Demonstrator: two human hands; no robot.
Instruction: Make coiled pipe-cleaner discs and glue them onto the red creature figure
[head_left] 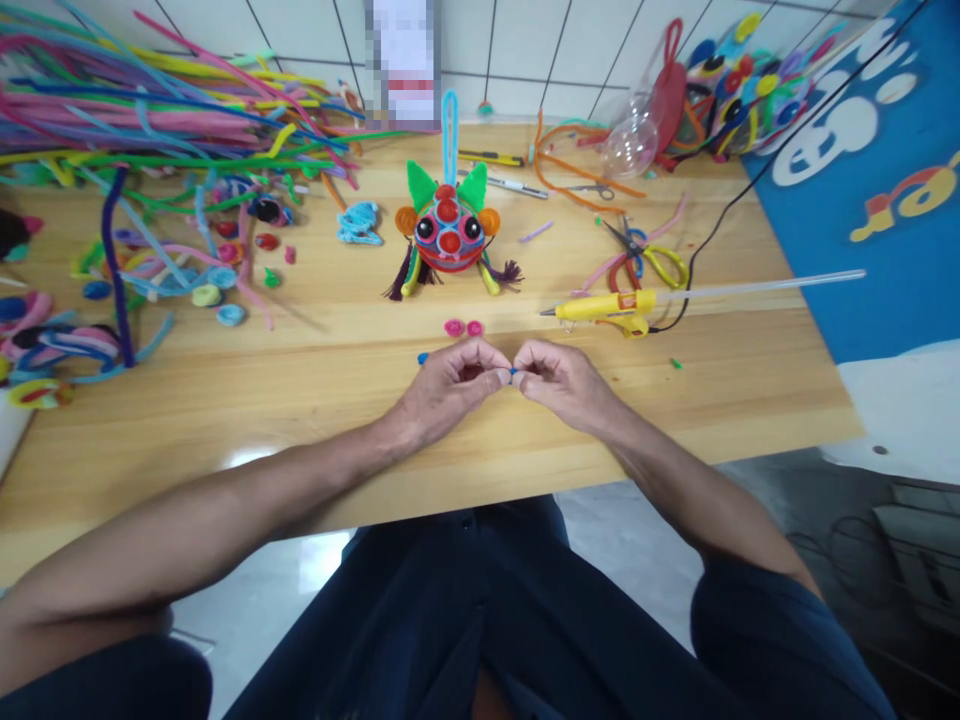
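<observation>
Between the fingertips of both hands is a small blue piece (513, 373), mostly covered, so its kind is hard to make out. My left hand (459, 385) pinches it from one side, my right hand (559, 378) from the other. Just behind the hands lie two pink coiled discs (463, 328). Another blue bit (423, 359) peeks out beside my left hand. Farther back sits a colourful animal-head ornament (448, 235) with green ears, black eyes, tassels and a light-blue loop on top.
A yellow glue gun (604, 308) with a clear stick lies to the right, its black cord trailing back. Scissors (637, 255) rest behind it, near a utility knife (491, 158). Pipe cleaners (165, 125) heap at the left. A clear plastic ball (630, 145) stands back right.
</observation>
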